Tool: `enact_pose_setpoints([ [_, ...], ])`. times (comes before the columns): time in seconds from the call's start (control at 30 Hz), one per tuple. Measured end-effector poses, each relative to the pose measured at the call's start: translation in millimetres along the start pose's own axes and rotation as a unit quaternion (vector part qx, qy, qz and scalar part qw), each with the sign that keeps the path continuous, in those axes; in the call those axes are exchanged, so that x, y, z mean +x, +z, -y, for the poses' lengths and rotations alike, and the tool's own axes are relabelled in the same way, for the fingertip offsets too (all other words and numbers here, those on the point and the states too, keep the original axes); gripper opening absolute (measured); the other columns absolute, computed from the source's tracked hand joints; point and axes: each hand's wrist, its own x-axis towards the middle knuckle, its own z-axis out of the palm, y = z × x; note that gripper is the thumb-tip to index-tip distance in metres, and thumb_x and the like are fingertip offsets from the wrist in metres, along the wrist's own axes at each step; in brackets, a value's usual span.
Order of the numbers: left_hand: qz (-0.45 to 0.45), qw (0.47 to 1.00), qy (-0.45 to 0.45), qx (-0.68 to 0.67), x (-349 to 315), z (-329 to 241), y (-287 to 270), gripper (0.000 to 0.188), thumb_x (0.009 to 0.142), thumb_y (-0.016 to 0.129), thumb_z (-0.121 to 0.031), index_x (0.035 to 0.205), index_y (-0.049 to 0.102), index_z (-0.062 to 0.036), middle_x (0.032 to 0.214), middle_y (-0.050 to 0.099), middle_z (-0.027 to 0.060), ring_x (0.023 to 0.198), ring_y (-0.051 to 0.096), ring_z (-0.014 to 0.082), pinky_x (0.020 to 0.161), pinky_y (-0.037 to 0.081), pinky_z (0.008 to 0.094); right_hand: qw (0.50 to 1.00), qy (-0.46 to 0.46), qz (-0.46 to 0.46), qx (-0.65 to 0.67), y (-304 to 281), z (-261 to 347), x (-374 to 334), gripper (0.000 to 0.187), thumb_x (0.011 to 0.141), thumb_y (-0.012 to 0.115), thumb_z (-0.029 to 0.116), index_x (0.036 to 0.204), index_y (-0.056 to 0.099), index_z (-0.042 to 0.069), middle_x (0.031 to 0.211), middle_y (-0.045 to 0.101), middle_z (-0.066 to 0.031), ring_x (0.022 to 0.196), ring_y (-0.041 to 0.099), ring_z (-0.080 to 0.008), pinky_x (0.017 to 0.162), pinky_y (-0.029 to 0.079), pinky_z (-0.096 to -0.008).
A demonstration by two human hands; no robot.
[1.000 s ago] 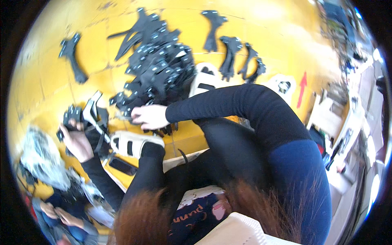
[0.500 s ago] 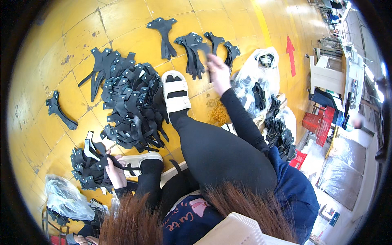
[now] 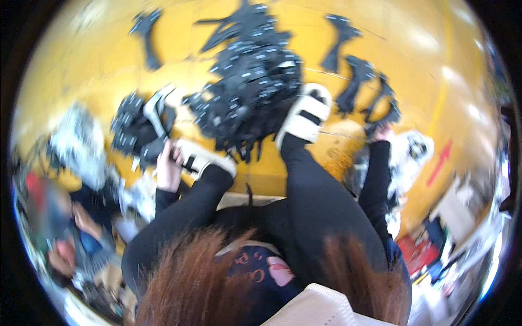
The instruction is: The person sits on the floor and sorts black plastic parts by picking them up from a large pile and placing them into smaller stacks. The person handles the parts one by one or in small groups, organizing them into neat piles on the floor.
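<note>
Left hand (image 3: pixel 169 167) at small black pile (image 3: pixel 128 124), right hand (image 3: pixel 384 133) at rightmost strap (image 3: pixel 390 116) on yellow floor (image 3: pixel 100 65); blurred, cannot tell either grip.

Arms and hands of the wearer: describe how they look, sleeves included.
The left hand and right hand are bare, with no gloves. Plain black sleeves cover both forearms to about the wrists; dark blue cloth shows higher up on the right side. Blur hides any rings or nail details.
</note>
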Motion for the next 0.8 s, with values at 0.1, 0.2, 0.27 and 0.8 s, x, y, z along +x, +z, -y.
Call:
enact_pose_setpoints([
  [0.1,0.008,1.000,0.006,-0.025,-3,-6,4,0.021,0.097,0.052,-0.027,0.083,0.048,-0.0116,0.067,0.039,-0.0040,0.057,0.034,0.0065,0.052,0.027,0.0211,0.997,0.021,-0.035,-0.065,-2,13,21,0.018,0.093,0.044,0.021,0.097,0.057,0.010,0.086,0.060,-0.0037,0.072,0.053,-0.0184,0.065,0.046,-0.0318],
  [0.2,0.047,0.994,-0.013,-0.096,18,7,-5,0.022,0.098,0.049,-0.028,0.083,0.046,-0.0119,0.066,0.037,-0.0037,0.056,0.033,0.0070,0.052,0.027,0.0218,0.991,-0.085,-0.056,-0.086,-36,79,52,0.015,0.093,0.047,0.022,0.097,0.057,0.011,0.081,0.059,-0.0001,0.061,0.044,-0.0128,0.058,0.040,-0.0247],
  [0.27,0.016,0.989,-0.014,-0.145,16,15,-17,0.019,0.097,0.051,-0.026,0.087,0.047,-0.0109,0.071,0.042,-0.0015,0.057,0.036,0.0090,0.054,0.031,0.0236,0.979,-0.154,-0.032,-0.127,-8,92,45,0.039,0.096,0.038,0.020,0.134,0.044,0.009,0.124,0.050,-0.0027,0.106,0.048,-0.0161,0.088,0.042,-0.0309],
  [0.8,-0.065,0.994,-0.053,0.066,56,70,-1,0.021,0.086,0.065,-0.019,0.103,0.063,-0.0063,0.080,0.054,-0.0049,0.059,0.040,0.0043,0.054,0.030,0.0197,0.709,-0.239,0.501,-0.436,302,95,-265,0.035,0.094,0.049,0.014,0.126,0.051,-0.001,0.119,0.058,-0.0100,0.104,0.058,-0.0154,0.091,0.044,-0.0269],
])
